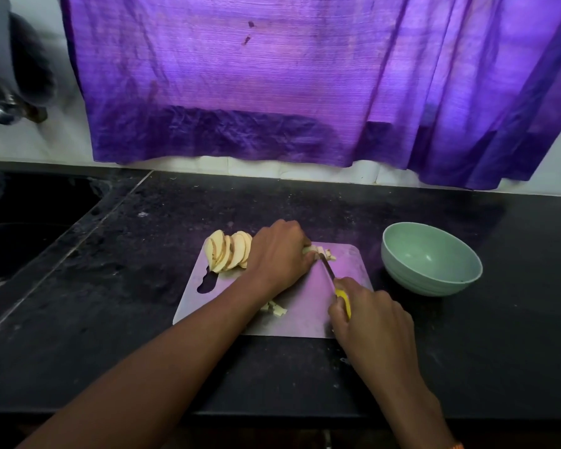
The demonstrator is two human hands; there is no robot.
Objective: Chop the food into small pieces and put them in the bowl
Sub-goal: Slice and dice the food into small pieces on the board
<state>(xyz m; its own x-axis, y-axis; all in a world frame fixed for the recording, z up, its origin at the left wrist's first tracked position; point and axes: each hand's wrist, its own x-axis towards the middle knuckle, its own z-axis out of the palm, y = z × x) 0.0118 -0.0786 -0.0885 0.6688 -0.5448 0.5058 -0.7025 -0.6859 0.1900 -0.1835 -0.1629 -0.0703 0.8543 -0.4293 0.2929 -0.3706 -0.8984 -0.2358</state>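
A metal cutting board (pixel 305 319) lies on the black counter. Pale potato slices (pixel 229 251) lean in a row at its far left corner. My left hand (pixel 280 254) holds down a strip of potato (pixel 310 250), fingers curled over it. My right hand (pixel 371 314) grips the yellow handle of a knife (pixel 327 270), whose blade tip meets the strip beside several small cut pieces (pixel 328 254). More cut pieces (pixel 277 309) lie near my left forearm. A pale green bowl (pixel 402 273) stands right of the board and looks empty.
A purple curtain (pixel 305 85) hangs over the wall behind the counter. A dark sink (pixel 23 228) is sunk into the counter at the left. Dark blurred kitchenware (pixel 17 76) sits at the upper left. The counter's front edge (pixel 272 413) runs close below the board.
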